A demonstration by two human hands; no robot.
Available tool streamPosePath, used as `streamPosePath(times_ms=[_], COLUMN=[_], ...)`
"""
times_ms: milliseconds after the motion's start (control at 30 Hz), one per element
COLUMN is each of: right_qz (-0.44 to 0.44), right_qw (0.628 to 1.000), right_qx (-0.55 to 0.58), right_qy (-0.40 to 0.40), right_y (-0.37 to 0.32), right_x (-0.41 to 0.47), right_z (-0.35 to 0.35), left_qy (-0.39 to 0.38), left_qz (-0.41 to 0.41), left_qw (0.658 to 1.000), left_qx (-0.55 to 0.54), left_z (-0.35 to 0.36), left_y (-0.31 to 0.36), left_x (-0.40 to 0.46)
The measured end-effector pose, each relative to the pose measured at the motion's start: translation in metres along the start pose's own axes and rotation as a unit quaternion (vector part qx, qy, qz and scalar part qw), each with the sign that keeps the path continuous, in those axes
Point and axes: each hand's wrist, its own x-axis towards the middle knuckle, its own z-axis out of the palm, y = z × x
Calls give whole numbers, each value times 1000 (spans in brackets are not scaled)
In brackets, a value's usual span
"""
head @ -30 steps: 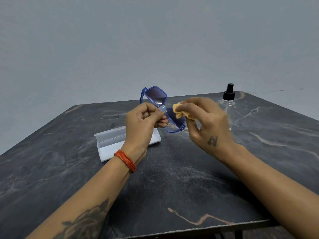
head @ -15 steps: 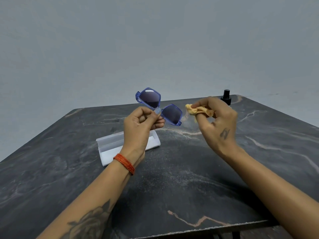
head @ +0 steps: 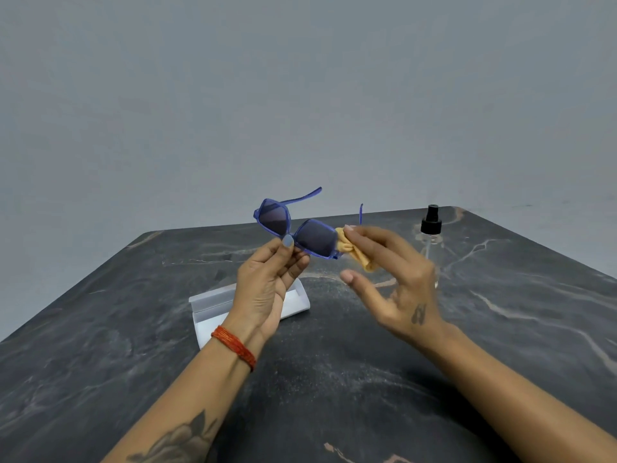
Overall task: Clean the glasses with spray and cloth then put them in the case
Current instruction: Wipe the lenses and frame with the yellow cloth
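A dark marble-patterned table (pale and tan veins run across it) stands before a plain grey wall.

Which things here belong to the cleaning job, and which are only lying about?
Belong to the job:
glasses
cloth
spray bottle
case

Only lying about:
nothing; besides these only the table itself shows

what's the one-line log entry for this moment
left hand pinches glasses at bridge | right hand holds cloth by right lens | case open on table | spray bottle standing
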Motion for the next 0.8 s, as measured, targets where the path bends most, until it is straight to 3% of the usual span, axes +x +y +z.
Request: streamPosePath(times_ms=[333, 667, 800], right_qz=[-42, -95, -136], right_qw=[995, 975, 947], right_qx=[-92, -189, -268], right_qy=[11, -70, -117], right_y=[11, 27, 38], right_x=[-1, -2, 1], right_z=[4, -3, -13], left_qy=[9, 1, -6], left_qz=[-23, -65, -81], left_qw=[1000, 998, 996], left_qx=[-7, -24, -43], left_z=[-2, -4, -7], left_y=[-4, 1, 4], left_x=[2, 4, 7])
